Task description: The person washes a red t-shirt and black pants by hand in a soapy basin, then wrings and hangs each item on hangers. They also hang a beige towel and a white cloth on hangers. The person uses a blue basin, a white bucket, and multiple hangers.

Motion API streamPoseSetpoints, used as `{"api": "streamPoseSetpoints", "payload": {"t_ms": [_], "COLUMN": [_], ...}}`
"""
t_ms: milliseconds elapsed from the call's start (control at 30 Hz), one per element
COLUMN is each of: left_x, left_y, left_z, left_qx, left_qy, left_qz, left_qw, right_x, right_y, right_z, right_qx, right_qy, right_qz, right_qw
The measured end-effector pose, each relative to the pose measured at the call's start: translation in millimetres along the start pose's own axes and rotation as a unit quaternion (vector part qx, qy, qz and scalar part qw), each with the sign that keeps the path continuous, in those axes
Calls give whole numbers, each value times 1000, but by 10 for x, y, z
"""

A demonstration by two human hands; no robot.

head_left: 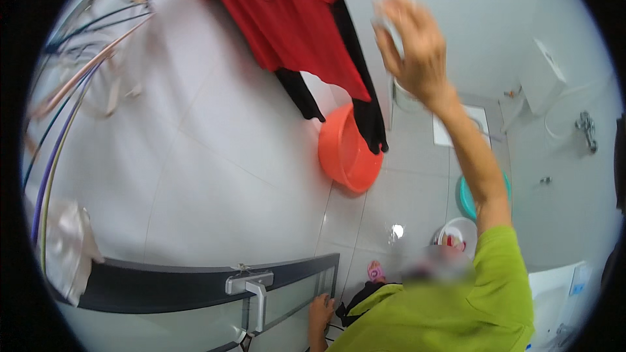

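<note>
Coloured hangers (104, 53) crowded the left; a red-and-black garment (287, 19) hung far centre; near, the left hand (321, 311) was beside a dark-framed door (163, 282), grip unclear to me; an orange basin (332, 146) stood beyond; right of the garment, the right hand (417, 45) was raised, fingers curled, its hold too blurred to tell.

Short-sleeved lime shirt (430, 316), pink footwear (375, 271)

Pale tiled floor (401, 199) (glossy) beneath orange basin (334, 146), turquoise basin (466, 201), white tub (467, 223).
</note>
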State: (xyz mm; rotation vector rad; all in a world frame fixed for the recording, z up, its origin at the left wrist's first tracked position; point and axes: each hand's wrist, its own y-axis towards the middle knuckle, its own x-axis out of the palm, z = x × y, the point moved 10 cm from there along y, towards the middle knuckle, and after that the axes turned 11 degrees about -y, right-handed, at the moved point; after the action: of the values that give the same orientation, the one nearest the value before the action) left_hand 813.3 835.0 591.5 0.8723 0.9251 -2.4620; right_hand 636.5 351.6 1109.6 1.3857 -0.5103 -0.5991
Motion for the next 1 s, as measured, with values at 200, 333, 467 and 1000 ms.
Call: {"api": "streamPoseSetpoints", "payload": {"t_ms": [200, 333, 467, 1000], "left_x": [228, 792, 1422, 2189], "left_y": [-198, -238, -195, -179], "left_z": [480, 356, 106, -623], "left_qx": [9, -84, -164, -193], "left_qy": [126, 101, -8, -1], "left_qz": [-95, -223, -202, -132], "left_qw": [987, 966, 966, 972], "right_x": [-1166, -3605, -5068, -5315], "right_y": [-5941, -8046, -8998, -11222], "right_z": [673, -1, -677, -753], "right_qx": [579, 766, 908, 970], "right_qy": [-57, -196, -184, -137], "right_qz": [-593, -462, -326, 103], "right_qw": [557, 402, 187, 175]}}
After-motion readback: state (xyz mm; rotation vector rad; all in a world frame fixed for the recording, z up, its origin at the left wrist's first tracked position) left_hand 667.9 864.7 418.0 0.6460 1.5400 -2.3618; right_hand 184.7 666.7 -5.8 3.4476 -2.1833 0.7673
